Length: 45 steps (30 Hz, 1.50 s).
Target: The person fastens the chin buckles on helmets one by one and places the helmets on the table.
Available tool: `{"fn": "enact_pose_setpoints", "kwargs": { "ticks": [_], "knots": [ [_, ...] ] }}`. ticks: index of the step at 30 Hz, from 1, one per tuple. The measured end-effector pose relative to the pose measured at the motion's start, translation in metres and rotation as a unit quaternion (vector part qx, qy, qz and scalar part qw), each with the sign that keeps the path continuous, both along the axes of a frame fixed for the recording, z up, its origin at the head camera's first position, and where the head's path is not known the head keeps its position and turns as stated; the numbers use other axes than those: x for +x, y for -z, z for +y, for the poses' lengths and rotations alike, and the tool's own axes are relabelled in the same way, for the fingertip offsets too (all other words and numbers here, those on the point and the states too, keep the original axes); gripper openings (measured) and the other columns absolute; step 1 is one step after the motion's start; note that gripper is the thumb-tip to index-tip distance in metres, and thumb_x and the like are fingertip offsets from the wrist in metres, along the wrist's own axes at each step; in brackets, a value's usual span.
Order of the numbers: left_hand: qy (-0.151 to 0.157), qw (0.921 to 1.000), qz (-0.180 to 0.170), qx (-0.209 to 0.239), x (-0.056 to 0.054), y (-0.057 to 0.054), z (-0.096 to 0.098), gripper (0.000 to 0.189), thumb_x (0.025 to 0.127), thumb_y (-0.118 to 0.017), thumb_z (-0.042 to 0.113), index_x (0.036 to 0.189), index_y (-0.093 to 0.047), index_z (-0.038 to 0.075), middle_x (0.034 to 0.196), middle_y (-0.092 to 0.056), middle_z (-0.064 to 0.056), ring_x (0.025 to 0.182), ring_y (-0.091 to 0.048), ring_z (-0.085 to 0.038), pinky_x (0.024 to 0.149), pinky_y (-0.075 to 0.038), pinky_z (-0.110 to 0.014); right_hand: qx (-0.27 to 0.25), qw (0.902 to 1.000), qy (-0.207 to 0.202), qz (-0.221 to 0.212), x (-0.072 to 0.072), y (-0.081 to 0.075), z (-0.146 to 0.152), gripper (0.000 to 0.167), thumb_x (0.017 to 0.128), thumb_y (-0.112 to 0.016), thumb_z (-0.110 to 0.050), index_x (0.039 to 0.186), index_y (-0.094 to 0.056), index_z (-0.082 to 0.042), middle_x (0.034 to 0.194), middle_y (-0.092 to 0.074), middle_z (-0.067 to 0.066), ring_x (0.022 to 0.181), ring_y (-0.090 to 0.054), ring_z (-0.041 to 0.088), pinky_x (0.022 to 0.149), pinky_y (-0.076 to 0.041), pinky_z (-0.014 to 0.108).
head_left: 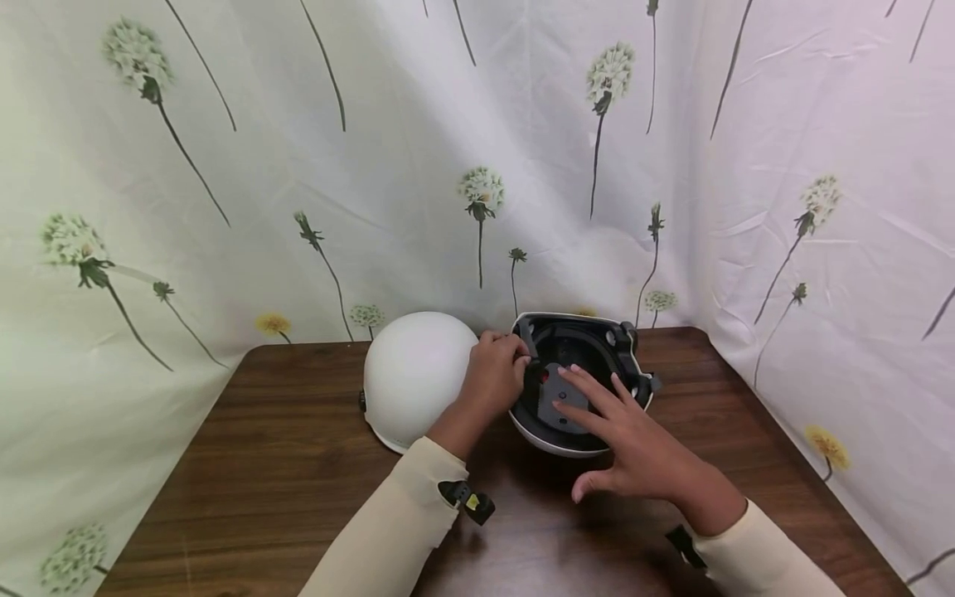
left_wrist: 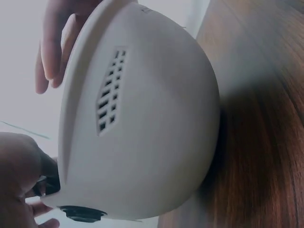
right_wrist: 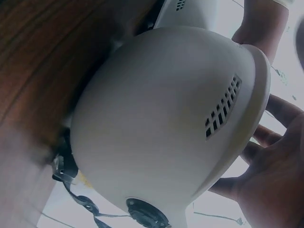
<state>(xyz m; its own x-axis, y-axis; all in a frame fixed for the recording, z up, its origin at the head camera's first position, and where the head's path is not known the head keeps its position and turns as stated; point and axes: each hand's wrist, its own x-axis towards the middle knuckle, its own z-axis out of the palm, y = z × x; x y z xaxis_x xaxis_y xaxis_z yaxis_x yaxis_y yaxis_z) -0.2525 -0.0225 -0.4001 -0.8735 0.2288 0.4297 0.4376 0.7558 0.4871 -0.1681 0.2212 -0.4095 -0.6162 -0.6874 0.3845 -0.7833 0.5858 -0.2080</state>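
An upturned white helmet [head_left: 559, 444] lies at the back of the table, its opening facing up and its black lining [head_left: 574, 340] and grey pad [head_left: 561, 406] showing. My left hand [head_left: 496, 365] is at its left rim with curled fingers, pinching a dark piece of the lining [left_wrist: 46, 185] there. Over the opening, my right hand [head_left: 634, 439] has its fingers spread and its thumb apart, fingertips overlapping the grey pad. In the right wrist view, a black strap [right_wrist: 88, 204] with a buckle hangs by the helmet's far side.
A second white helmet [head_left: 418, 373] sits dome up just left, behind my left wrist. Brown wood-grain table [head_left: 291, 464] lies beneath both. A white flower-printed cloth [head_left: 418, 207] hangs along the table's back and sides.
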Motion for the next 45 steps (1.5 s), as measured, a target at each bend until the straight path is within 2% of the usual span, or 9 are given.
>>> {"fn": "enact_pose_setpoints", "kwargs": {
  "ticks": [5,9,17,24,28,33,36,40,45],
  "knots": [
    [0.002,0.9968,-0.045,0.066,-0.002,-0.002,0.000,0.012,0.109,-0.066,0.012,0.120,-0.071,0.008,0.122,-0.072,-0.019,0.127,-0.064,-0.038,0.109,-0.051,-0.058,-0.010,0.9999,0.002,-0.002,-0.004,-0.004,-0.005,0.090,0.097,-0.037,-0.085,0.166,-0.049,-0.028,0.184,-0.019,0.002,0.166,-0.033,0.034,0.116,-0.027,0.089],
    [0.018,0.9932,-0.049,0.104,-0.003,-0.003,-0.001,0.019,0.109,-0.064,0.009,0.127,-0.068,0.007,0.118,-0.077,-0.018,0.126,-0.064,-0.038,0.111,-0.049,-0.059,-0.018,0.9997,0.016,-0.007,-0.007,-0.013,-0.011,0.090,0.102,-0.021,-0.083,0.166,-0.049,-0.026,0.184,-0.020,0.004,0.164,-0.036,0.038,0.117,-0.028,0.088],
    [0.043,0.9871,-0.065,0.140,-0.002,-0.007,-0.005,0.021,0.109,-0.059,0.002,0.126,-0.070,0.005,0.116,-0.078,-0.019,0.118,-0.069,-0.036,0.104,-0.055,-0.054,-0.021,0.9945,0.063,-0.081,-0.011,-0.027,-0.024,0.086,0.109,-0.018,-0.075,0.164,-0.053,-0.019,0.183,-0.022,0.010,0.167,-0.028,0.040,0.123,-0.019,0.085],
    [0.060,0.9851,-0.063,0.148,-0.005,-0.010,-0.007,0.026,0.108,-0.055,-0.003,0.127,-0.070,0.006,0.127,-0.077,-0.020,0.121,-0.071,-0.038,0.105,-0.056,-0.055,-0.017,0.9880,0.081,-0.130,-0.023,-0.030,-0.029,0.084,0.111,-0.017,-0.071,0.162,-0.055,-0.016,0.182,-0.023,0.015,0.169,-0.023,0.041,0.125,-0.015,0.085],
    [0.076,0.9816,-0.079,0.156,-0.006,-0.011,-0.010,0.035,0.108,-0.052,-0.007,0.133,-0.070,0.009,0.139,-0.073,-0.022,0.128,-0.069,-0.039,0.107,-0.055,-0.056,-0.019,0.9853,0.078,-0.150,-0.029,-0.034,-0.030,0.079,0.114,-0.020,-0.066,0.161,-0.055,-0.014,0.182,-0.023,0.018,0.168,-0.024,0.045,0.125,-0.017,0.085],
    [0.094,0.9739,-0.115,0.172,-0.006,-0.011,-0.013,0.037,0.105,-0.053,-0.009,0.135,-0.068,0.009,0.138,-0.071,-0.023,0.128,-0.068,-0.040,0.111,-0.053,-0.056,-0.019,0.9838,0.077,-0.161,-0.035,-0.034,-0.030,0.078,0.115,-0.021,-0.065,0.163,-0.054,-0.013,0.182,-0.023,0.019,0.167,-0.025,0.047,0.125,-0.020,0.083],
    [0.092,0.9684,-0.139,0.185,-0.007,-0.012,-0.015,0.036,0.101,-0.063,-0.006,0.134,-0.067,0.008,0.135,-0.071,-0.022,0.130,-0.066,-0.038,0.115,-0.050,-0.056,-0.019,0.9822,0.078,-0.169,-0.035,-0.033,-0.028,0.076,0.115,-0.022,-0.064,0.164,-0.052,-0.014,0.182,-0.021,0.019,0.167,-0.023,0.048,0.126,-0.021,0.082],
    [0.076,0.9656,-0.152,0.197,-0.009,-0.013,-0.014,0.037,0.096,-0.078,-0.001,0.130,-0.066,0.007,0.139,-0.070,-0.020,0.135,-0.064,-0.037,0.119,-0.048,-0.056,-0.022,0.9818,0.083,-0.169,-0.034,-0.035,-0.023,0.076,0.115,-0.022,-0.063,0.165,-0.051,-0.013,0.183,-0.021,0.018,0.167,-0.024,0.048,0.126,-0.021,0.081],
    [0.056,0.9651,-0.145,0.210,-0.013,-0.015,-0.010,0.032,0.093,-0.079,-0.005,0.120,-0.065,0.004,0.140,-0.070,-0.020,0.136,-0.064,-0.036,0.119,-0.049,-0.053,-0.029,0.9843,0.094,-0.147,-0.032,-0.041,-0.013,0.085,0.113,-0.018,-0.069,0.163,-0.052,-0.010,0.181,-0.024,0.020,0.165,-0.027,0.052,0.125,-0.024,0.081]
  ]
}}
